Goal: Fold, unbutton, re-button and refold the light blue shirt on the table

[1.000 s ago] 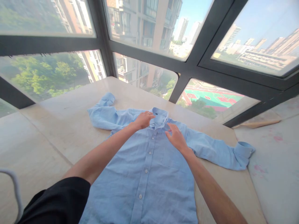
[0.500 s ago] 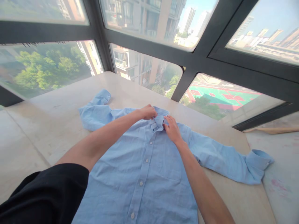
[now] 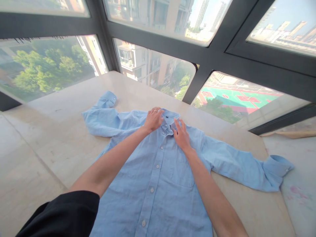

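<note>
A light blue button-up shirt lies face up on a beige stone ledge, buttoned, sleeves spread to both sides. My left hand, with a ring on one finger, rests on the left side of the collar, fingers laid over the cloth. My right hand lies on the right side of the collar, fingers stretched and pressing the fabric flat. Neither hand lifts the shirt.
Large windows with dark frames rise right behind the ledge. The left cuff points toward the glass; the right cuff reaches a stained white pad on the right.
Half a second ago both hands pinched the collar together at the top button. Now the fingers have spread and lie flat on either side of the collar.
</note>
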`<state>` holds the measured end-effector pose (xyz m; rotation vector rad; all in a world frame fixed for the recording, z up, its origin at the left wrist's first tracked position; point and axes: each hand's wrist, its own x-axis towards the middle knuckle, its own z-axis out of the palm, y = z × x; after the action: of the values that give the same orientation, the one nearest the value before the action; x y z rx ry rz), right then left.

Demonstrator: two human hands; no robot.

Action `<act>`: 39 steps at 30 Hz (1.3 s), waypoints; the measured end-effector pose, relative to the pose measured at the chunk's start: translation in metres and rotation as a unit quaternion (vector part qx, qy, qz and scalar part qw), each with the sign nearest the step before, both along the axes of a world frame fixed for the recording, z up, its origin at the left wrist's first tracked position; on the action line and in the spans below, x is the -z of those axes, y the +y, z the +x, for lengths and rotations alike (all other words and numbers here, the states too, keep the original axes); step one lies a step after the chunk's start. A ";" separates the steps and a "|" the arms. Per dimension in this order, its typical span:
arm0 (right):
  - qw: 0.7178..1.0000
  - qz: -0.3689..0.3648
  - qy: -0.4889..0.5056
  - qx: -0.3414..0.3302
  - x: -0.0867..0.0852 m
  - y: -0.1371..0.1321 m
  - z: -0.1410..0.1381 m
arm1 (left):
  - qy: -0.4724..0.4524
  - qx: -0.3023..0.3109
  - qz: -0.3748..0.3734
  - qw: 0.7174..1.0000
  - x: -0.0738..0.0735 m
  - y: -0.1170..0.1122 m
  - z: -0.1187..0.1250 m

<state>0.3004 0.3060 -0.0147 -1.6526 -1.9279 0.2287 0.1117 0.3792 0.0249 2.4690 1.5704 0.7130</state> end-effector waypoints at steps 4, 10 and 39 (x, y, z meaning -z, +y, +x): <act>0.994 -0.027 -0.056 -0.089 -0.013 0.003 0.001 | -0.101 -0.069 -0.008 0.992 0.005 -0.034 0.003; 0.986 -0.038 -0.101 -0.127 -0.034 0.029 0.002 | -0.111 -0.014 -0.086 0.990 0.024 -0.074 0.002; 0.938 0.071 -0.201 -0.274 -0.028 0.008 -0.004 | -0.091 -0.014 -0.133 0.987 0.023 -0.072 0.001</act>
<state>0.2963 0.3141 0.0135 -1.0908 -2.6254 -0.0462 0.1125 0.3071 0.0015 2.1334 1.5249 0.6625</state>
